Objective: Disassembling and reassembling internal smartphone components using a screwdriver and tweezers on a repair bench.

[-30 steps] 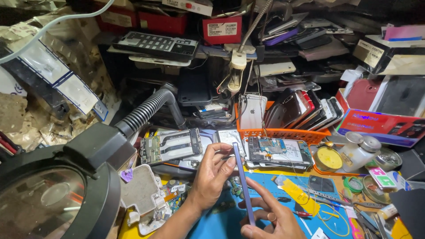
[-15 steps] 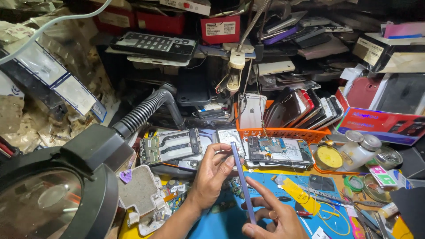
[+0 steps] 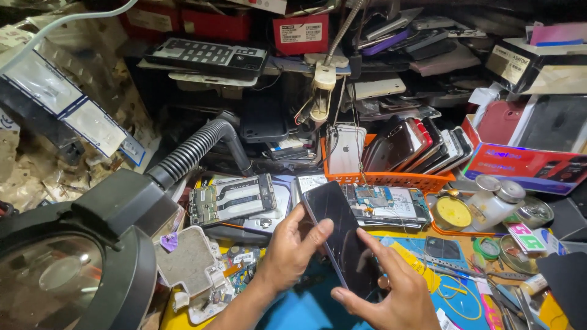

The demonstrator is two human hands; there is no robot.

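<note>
Both hands are gripping a black phone (image 3: pixel 342 241) at the middle of the bench. The left hand (image 3: pixel 292 250) is clasping its left edge, thumb lying on the glass, fingers curled behind. The right hand (image 3: pixel 391 293), at five o'clock from the phone, is pinching its lower end, forefinger stretching up along the right edge. The glass is facing up, tilted. At twelve o'clock from it an orange basket (image 3: pixel 391 179) of phones is standing. At nine o'clock an opened phone (image 3: pixel 232 198) is lying, and a magnifier lamp (image 3: pixel 67 275) is sitting at eight o'clock.
</note>
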